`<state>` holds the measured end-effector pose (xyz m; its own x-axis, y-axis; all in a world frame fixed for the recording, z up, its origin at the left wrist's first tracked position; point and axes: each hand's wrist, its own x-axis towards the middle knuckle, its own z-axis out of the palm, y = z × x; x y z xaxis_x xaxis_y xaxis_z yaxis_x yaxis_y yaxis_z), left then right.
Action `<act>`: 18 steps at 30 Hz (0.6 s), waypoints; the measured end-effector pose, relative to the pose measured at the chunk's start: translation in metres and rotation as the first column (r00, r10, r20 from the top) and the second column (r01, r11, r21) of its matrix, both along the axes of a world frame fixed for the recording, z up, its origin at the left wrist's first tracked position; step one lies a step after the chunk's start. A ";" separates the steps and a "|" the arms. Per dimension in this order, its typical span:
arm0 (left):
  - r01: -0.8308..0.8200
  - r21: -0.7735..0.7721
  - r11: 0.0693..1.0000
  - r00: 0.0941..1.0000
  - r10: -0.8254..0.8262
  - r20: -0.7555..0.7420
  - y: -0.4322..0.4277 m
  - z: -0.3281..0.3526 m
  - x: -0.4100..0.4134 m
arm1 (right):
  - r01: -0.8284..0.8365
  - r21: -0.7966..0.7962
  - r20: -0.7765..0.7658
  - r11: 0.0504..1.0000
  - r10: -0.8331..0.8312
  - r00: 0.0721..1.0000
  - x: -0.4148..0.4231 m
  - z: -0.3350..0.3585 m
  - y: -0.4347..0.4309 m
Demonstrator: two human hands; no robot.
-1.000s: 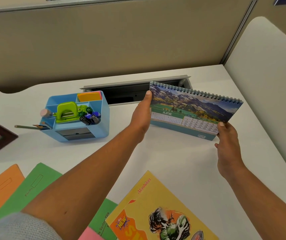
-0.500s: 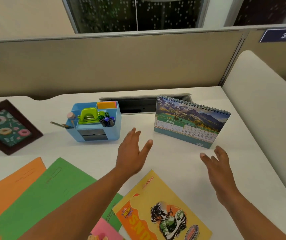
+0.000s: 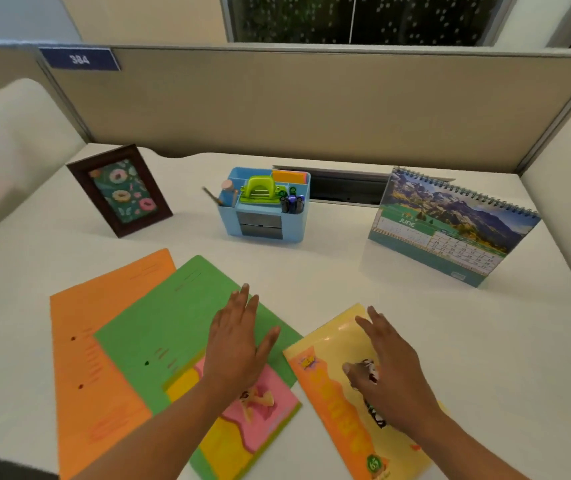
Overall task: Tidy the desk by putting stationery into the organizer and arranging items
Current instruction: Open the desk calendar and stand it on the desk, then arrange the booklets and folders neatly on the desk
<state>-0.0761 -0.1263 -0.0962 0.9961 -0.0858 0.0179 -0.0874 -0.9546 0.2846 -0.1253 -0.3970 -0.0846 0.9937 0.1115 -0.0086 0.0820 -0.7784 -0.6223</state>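
The blue organizer stands at mid-desk with a green hole punch, markers, a pencil and orange sticky notes in it. A spiral desk calendar stands upright to its right. Near me lie an orange folder, a green folder, a pink-and-yellow notebook and a yellow notebook. My left hand is spread flat over the green folder and pink notebook. My right hand is spread over the yellow notebook. Neither hand holds anything.
A dark-framed doughnut picture leans at the back left. A cable slot runs along the desk's rear, under the beige partition. White side panels flank the white desk.
Both hands let go of the calendar, which now stands on the desk. They drew back toward me and now hover over the folders and notebooks. The view has lifted and widened.
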 end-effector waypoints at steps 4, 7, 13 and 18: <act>-0.054 -0.105 0.993 0.997 0.047 -0.064 0.013 -0.003 -0.019 | 0.004 -0.055 -0.002 0.998 -0.004 1.000 -0.002 -0.002 0.026; -0.016 -0.214 0.977 0.989 -0.017 -0.148 0.021 -0.008 -0.033 | 0.067 -0.064 -0.036 0.996 -0.070 0.997 -0.004 -0.005 0.042; 0.024 -0.443 0.896 0.963 -0.140 -0.232 0.031 0.012 -0.048 | 0.145 -0.102 -0.083 0.984 -0.153 0.985 -0.017 0.002 0.067; -0.141 -0.681 0.719 0.895 -0.202 -0.398 0.020 0.036 -0.057 | 0.309 -0.139 -0.111 0.941 -0.325 0.939 -0.028 0.004 0.065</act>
